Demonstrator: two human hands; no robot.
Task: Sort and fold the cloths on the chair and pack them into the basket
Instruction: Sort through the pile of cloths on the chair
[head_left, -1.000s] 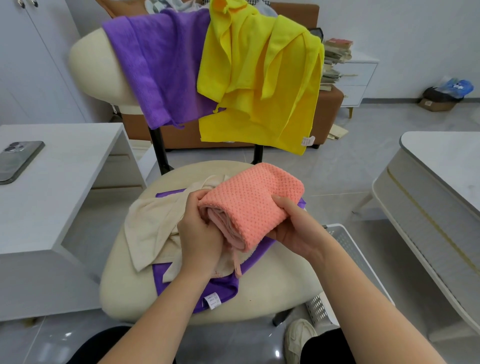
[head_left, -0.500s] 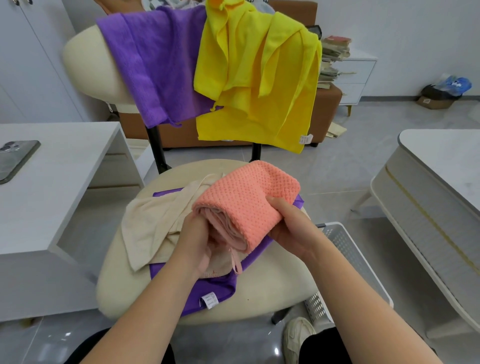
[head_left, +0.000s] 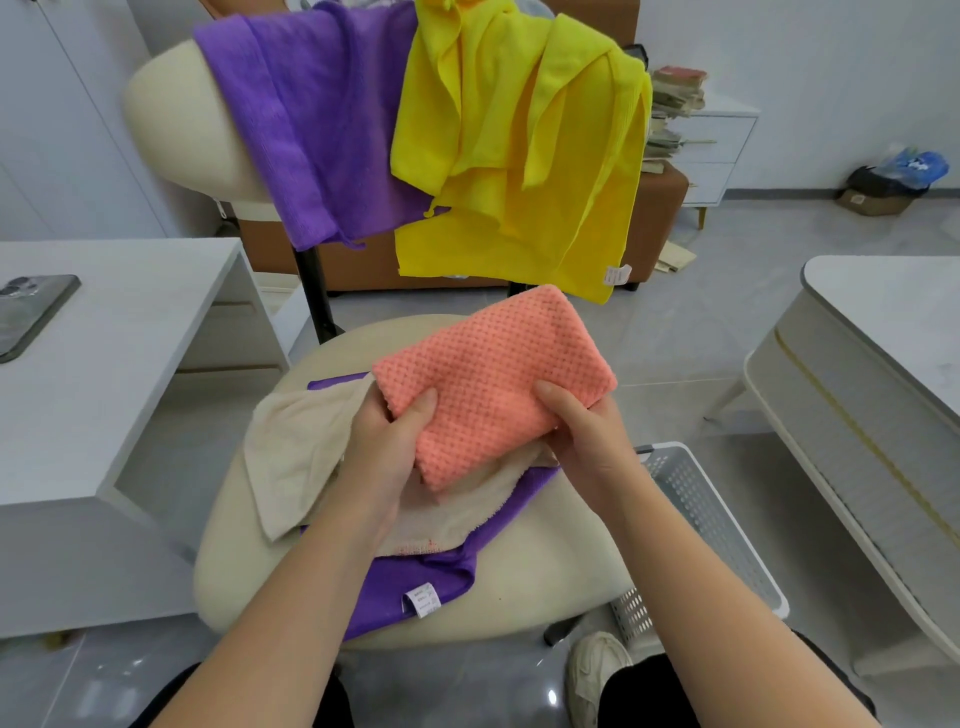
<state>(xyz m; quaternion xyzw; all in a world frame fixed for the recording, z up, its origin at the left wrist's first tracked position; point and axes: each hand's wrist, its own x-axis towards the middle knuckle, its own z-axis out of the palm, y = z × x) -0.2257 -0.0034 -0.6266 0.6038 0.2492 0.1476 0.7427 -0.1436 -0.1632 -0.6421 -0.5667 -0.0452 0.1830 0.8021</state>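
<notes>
The pink cloth (head_left: 493, 384) is a thick, waffle-textured pad folded into a rough rectangle, held above the chair seat (head_left: 545, 577). The left hand (head_left: 387, 447) grips its near-left corner, thumb pressed on top and fingers hidden beneath. The right hand (head_left: 587, 441) clamps the near-right edge the same way, thumb on the upper face.

Under the hands, a soft beige cloth (head_left: 296, 452) lies crumpled and loosely spread over a smooth purple cloth (head_left: 415, 582) with a white tag at its front edge; both rest on the rounded, cream padded seat.

Over the chair's backrest (head_left: 171, 130) hang 2 more cloths: a fuzzy purple towel (head_left: 322, 119) on the left and a bright yellow cloth (head_left: 519, 156) in draped folds on the right, a small white tag at its lower corner.

The basket (head_left: 701, 525) is white perforated plastic, rectangular, on the floor just right of the seat. Only part of its inside shows, and no cloth is visible there.
</notes>
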